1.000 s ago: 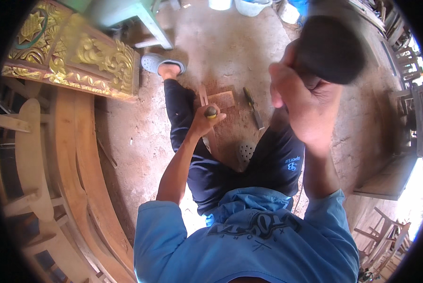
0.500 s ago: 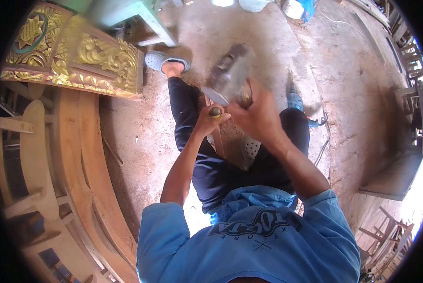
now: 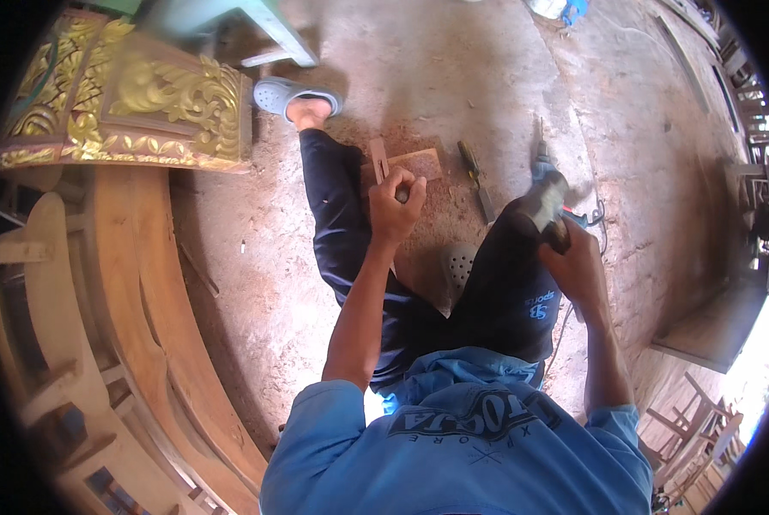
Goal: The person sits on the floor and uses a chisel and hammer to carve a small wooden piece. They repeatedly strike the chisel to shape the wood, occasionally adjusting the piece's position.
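Observation:
My left hand [image 3: 396,209] is closed round an upright chisel, whose handle end [image 3: 402,196] shows at the top of the fist; the blade is hidden below. Under and beyond it lies a narrow wooden piece [image 3: 378,154] with a slot cut in it, between my legs. A flat wooden block [image 3: 420,164] is beside that piece, with shavings around. Over my right knee, my right hand [image 3: 578,264] grips a hammer [image 3: 545,202] by its handle; the head is blurred by motion. A second chisel [image 3: 474,176] lies on the floor between the block and my right leg.
A blue power drill [image 3: 541,163] with a cord lies beyond my right knee. To the left are a gilded carved panel [image 3: 166,103], long timber boards [image 3: 118,257] and wooden chair parts [image 3: 54,283]. A pale green frame leg [image 3: 277,30] stands at the back.
My right hand has swung the hammer away from the chisel, to the right and nearer me. My left hand has moved slightly right. The block and the second chisel now show.

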`<state>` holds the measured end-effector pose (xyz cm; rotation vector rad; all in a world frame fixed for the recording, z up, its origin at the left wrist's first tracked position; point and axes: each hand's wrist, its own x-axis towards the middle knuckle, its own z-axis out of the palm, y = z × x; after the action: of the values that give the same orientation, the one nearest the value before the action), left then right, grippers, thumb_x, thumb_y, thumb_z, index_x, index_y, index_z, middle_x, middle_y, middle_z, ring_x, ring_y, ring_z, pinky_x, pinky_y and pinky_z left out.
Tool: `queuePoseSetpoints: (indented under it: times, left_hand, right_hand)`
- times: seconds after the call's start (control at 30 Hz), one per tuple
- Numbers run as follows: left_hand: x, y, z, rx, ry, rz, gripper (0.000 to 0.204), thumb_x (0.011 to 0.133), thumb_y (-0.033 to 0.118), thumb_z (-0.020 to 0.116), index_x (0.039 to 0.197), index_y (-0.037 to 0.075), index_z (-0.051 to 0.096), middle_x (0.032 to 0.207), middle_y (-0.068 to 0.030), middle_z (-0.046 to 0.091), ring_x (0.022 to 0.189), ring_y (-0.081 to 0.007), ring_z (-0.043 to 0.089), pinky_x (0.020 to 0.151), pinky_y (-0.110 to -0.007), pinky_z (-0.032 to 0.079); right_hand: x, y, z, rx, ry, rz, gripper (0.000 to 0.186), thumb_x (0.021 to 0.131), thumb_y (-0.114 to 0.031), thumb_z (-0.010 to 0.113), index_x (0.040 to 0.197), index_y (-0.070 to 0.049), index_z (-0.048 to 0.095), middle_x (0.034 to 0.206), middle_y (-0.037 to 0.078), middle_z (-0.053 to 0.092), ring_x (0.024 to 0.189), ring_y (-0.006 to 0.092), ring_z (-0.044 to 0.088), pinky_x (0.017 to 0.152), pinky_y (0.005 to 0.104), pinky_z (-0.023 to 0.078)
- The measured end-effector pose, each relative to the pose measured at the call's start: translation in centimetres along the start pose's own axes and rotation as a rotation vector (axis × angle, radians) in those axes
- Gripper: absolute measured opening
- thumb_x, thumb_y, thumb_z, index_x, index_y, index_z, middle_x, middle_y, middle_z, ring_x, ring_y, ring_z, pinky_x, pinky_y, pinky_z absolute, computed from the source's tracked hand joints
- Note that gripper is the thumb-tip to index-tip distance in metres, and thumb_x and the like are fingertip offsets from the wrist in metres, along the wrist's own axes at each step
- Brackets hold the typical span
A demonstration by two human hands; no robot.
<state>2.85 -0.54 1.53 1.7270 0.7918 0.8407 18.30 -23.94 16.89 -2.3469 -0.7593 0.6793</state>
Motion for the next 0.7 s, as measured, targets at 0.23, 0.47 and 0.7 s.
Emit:
queuePoseSetpoints:
  times: [0.23,0.47,0.7]
  left_hand:
    - [3.8,-0.9,4.0,-0.016,-0.101,0.085,0.025,0.089,0.020,0.071,0.077,0.000,0.063,0.064,-0.0065,0.059,0.058,-0.0136,0.053,0.058,-0.034,0.045]
    - [-0.1,1.2,6.5,0.128,-0.198,-0.018,0.026,0.088,0.025,0.074,0.081,0.001,0.067,0.066,-0.0090,0.062,0.058,-0.0166,0.058,0.061,-0.035,0.048]
    - [-0.9,-0.5,-1.6,-0.190,-0.033,-0.106,0.024,0.088,0.012,0.075,0.075,0.002,0.058,0.066,0.0013,0.056,0.063,-0.0067,0.052,0.058,-0.025,0.042]
  right_hand:
    - [-0.9,2.3,2.2,-0.019,0.044,0.210,0.037,0.077,-0.017,0.070,0.108,0.004,0.065,0.084,0.026,0.068,0.075,0.0384,0.068,0.071,0.0441,0.052]
    - [-1.5,2.3,1.1,-0.064,0.002,-0.030,0.037,0.077,-0.020,0.072,0.105,0.003,0.065,0.086,0.029,0.069,0.085,0.0450,0.069,0.074,0.0472,0.054]
    - [-1.0,2.5,2.3,-0.063,-0.045,-0.005,0.033,0.077,-0.022,0.072,0.100,0.002,0.065,0.080,0.029,0.067,0.081,0.0465,0.067,0.072,0.0499,0.053]
